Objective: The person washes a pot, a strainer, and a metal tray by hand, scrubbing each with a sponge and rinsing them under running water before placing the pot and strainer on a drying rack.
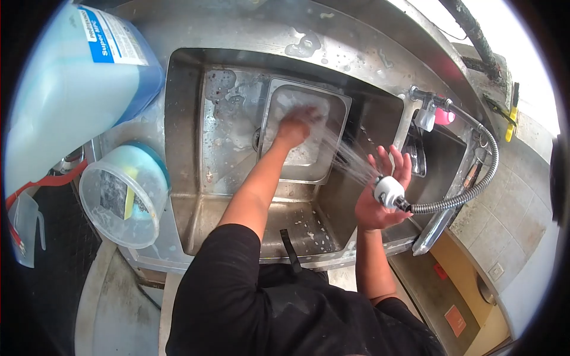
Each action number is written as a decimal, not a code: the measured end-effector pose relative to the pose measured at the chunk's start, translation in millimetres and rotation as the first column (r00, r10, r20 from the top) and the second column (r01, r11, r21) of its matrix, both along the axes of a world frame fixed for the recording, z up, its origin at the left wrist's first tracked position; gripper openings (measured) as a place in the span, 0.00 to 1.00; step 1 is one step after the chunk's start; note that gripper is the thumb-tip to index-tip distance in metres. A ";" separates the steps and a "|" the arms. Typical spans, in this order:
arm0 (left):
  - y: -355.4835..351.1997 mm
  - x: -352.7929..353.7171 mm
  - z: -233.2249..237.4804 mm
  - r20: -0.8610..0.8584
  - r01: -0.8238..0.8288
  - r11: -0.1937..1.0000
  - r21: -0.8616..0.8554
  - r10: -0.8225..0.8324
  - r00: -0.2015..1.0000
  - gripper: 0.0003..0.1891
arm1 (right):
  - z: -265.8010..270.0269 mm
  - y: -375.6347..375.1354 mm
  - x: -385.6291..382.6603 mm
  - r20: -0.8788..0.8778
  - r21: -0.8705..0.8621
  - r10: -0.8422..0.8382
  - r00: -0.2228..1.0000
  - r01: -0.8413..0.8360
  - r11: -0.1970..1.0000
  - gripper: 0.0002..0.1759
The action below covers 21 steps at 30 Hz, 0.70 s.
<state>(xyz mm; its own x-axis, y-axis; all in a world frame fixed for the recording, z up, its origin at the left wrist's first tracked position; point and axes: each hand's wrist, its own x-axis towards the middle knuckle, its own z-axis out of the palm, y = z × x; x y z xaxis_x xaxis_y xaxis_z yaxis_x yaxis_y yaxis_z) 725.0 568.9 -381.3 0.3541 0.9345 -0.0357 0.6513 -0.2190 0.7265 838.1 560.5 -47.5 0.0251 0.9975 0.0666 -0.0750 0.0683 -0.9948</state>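
A rectangular steel pan sits in the large sink basin, with foamy water on its bottom. My left hand is down inside the pan; its fingers are smeared by motion, so I cannot make out their pose. My right hand holds a white spray head against the palm, with several fingers stretched up beside it. Water jets from the spray head leftward to the pan and my left hand. A ribbed metal hose curves from the spray head to the faucet.
A large jug of blue liquid stands at the left edge. Below it is a clear plastic tub with a sponge inside. Smaller basins lie to the right, with metal utensils. A clear measuring jug is far left.
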 end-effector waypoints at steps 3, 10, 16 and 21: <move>-14.0 27.0 12.8 0.030 -0.295 0.955 -0.022 0.296 0.955 0.29 | -9.4 -8.7 4.2 -0.363 -0.279 -0.242 0.900 0.143 0.949 0.42; -34.1 51.8 45.5 0.381 -0.184 0.798 -0.573 0.459 0.803 0.17 | -98.0 8.6 27.3 -0.725 -0.597 -0.688 0.026 -0.520 0.611 0.17; -105.8 28.2 95.7 0.007 0.019 0.768 -0.640 -0.019 1.000 0.21 | -97.8 19.1 12.3 -0.783 -0.380 -0.606 -0.141 -0.663 0.645 0.21; -169.2 9.7 76.9 -0.258 0.107 0.957 -0.270 -0.179 0.950 0.18 | -124.2 15.9 42.2 -0.901 -0.146 -0.402 -0.164 -0.757 0.636 0.17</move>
